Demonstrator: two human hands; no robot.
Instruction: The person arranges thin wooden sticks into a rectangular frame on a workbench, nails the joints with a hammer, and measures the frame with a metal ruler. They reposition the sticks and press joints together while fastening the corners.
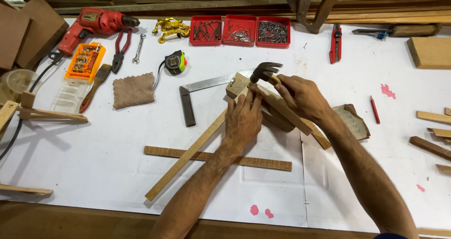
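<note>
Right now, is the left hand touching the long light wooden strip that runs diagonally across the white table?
Touching. The head view shows the left hand pressed flat on the long light wooden strip, its fingers overlapping the wood near the wooden block.

Two bare forearms come into view from the lower edge, both uncovered from the wrist up, with dark hair along them. The left hand [243, 119] wears no glove, ring or watch, and its nails are short. The right hand [300, 97] is likewise ungloved, with no band at the wrist. At the very bottom edge, by the right arm, a small patch of dark blue cloth shows, perhaps a sleeve.
</note>
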